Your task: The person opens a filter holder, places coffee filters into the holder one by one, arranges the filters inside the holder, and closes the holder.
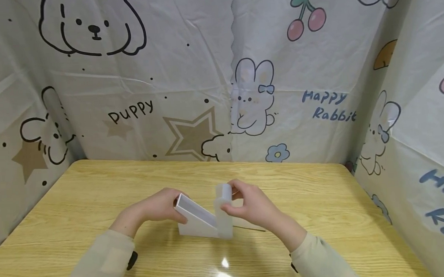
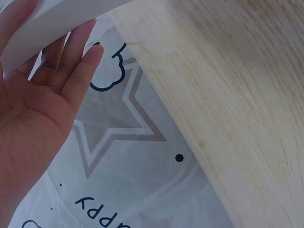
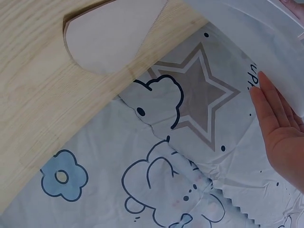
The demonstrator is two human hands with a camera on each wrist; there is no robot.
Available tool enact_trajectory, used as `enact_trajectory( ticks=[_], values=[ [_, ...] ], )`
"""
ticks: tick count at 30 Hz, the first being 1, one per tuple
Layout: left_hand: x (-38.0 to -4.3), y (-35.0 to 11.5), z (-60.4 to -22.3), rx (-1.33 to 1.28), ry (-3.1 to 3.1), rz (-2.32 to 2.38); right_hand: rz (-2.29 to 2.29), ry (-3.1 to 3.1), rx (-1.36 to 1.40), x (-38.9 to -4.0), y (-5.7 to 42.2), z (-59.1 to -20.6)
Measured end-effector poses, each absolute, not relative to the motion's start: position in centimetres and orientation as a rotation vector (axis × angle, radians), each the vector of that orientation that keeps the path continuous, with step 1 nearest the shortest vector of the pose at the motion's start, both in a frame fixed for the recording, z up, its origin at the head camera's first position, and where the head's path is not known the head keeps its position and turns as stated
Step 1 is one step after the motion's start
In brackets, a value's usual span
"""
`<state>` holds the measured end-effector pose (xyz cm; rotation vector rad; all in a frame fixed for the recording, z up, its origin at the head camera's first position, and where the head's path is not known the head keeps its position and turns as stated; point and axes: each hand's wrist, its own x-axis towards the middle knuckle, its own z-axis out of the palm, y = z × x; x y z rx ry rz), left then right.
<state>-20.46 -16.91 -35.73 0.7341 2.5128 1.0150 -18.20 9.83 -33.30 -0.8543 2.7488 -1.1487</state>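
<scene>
A white file box (image 1: 197, 221) with a slanted open top stands on the table. My left hand (image 1: 165, 205) grips its tall end, thumb on the near side and fingers behind; the left wrist view shows the white box wall (image 2: 57, 28) against the fingers of the left hand (image 2: 42, 104). At the low end of the box, my right hand (image 1: 248, 203) pinches an upright, translucent white plastic piece (image 1: 224, 220) between thumb and fingers. This plastic piece (image 3: 256, 38) also fills the upper right of the right wrist view, beside the right hand (image 3: 285, 142).
A flat, pale thing with rounded corners and a brown edge (image 3: 109, 38) lies on the wooden table (image 1: 305, 201), behind the right hand. White printed cloth (image 1: 190, 74) hangs along the table's back and both sides.
</scene>
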Motion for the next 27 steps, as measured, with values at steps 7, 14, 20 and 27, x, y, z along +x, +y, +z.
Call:
enact_trajectory(
  ticks=[7,14,20,27],
  values=[
    [-20.5,-17.1,-35.7,0.721,2.513,1.011,-1.171,2.739,-0.821,-18.2,10.1,-33.2],
    [-20.6,-17.3,-35.7,0.704,2.509,1.006,-1.153,2.73,-0.817,-18.3,10.3,-33.2],
    [-20.6,-17.6,-35.7,0.706,2.505,1.026,-1.141,2.742,-0.813,-18.5,10.6,-33.2],
    [-20.5,-18.0,-35.4,0.713,2.514,1.03,-1.161,2.725,-0.803,-18.7,11.0,-33.3]
  ],
)
